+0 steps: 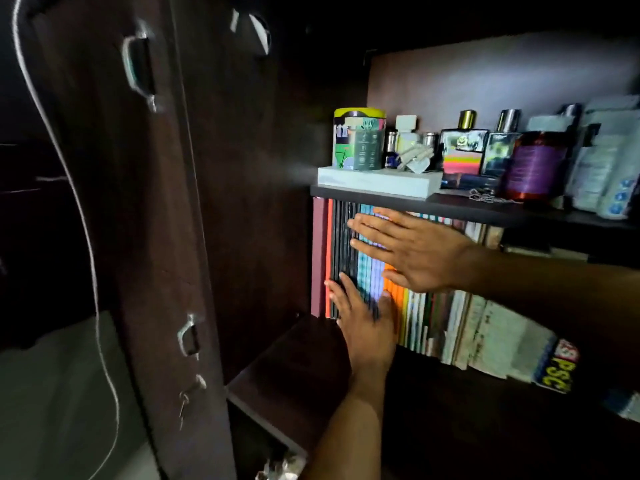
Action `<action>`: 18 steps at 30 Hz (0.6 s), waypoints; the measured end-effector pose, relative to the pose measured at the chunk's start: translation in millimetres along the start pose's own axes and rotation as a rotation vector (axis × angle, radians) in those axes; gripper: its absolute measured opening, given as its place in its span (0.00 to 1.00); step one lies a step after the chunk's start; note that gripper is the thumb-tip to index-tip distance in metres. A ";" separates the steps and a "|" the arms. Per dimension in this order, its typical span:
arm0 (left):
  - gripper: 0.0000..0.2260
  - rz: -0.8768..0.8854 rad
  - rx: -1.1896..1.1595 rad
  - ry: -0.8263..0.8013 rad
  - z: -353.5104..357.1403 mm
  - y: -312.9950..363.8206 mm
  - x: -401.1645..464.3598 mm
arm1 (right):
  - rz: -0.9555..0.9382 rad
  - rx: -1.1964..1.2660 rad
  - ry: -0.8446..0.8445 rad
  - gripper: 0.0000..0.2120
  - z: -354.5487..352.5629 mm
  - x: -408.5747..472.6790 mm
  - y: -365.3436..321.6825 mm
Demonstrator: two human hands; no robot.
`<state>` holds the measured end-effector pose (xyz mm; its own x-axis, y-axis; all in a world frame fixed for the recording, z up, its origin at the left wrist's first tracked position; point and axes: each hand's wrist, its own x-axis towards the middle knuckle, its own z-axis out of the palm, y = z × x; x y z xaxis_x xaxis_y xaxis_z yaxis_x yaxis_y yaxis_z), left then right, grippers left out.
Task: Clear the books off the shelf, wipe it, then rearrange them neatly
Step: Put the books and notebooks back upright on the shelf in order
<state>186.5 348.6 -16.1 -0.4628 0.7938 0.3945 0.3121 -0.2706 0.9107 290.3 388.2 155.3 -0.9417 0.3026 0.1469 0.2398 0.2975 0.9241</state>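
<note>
The books (pixel 408 306) stand upright in a tight row on the lower shelf (pixel 294 362) of a dark wooden cabinet, spines outward, filling it from the left wall across to a leaning bundle with a yellow-lettered cover at the right. Judging by that, either nothing has been cleared yet or the books are already back and being squared up — the view alone does not settle which, and no cloth is visible. The right hand (pixel 412 251) lies flat against the upper part of the spines, fingers (pixel 367 226) straight and spread, pointing left, holding nothing. The left hand (pixel 363 323) comes up from below and presses the lower part of the same spines with fingers extended, thumb out to the side — a touch, not a grip. Above, the upper shelf (pixel 381 197) carries a printed tin (pixel 358 138) and perfume bottles (pixel 464 147)
</note>
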 end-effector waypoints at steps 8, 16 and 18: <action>0.43 -0.167 -0.406 -0.011 -18.5 10.6 -1.5 | 0.070 0.040 -0.067 0.32 -24.1 -19.4 -31.1; 0.50 0.247 0.170 -0.065 -1.5 12.2 -11.1 | -0.045 -0.011 -0.140 0.38 -2.2 -79.8 -29.5; 0.52 0.348 0.271 -0.189 5.5 13.9 -15.1 | -0.008 0.008 -0.134 0.41 -6.1 -77.6 -34.0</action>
<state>202.4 335.9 -10.1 -0.1412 0.7729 0.6186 0.6389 -0.4062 0.6534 353.8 349.2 114.6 -0.9038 0.4183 0.0907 0.2349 0.3075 0.9221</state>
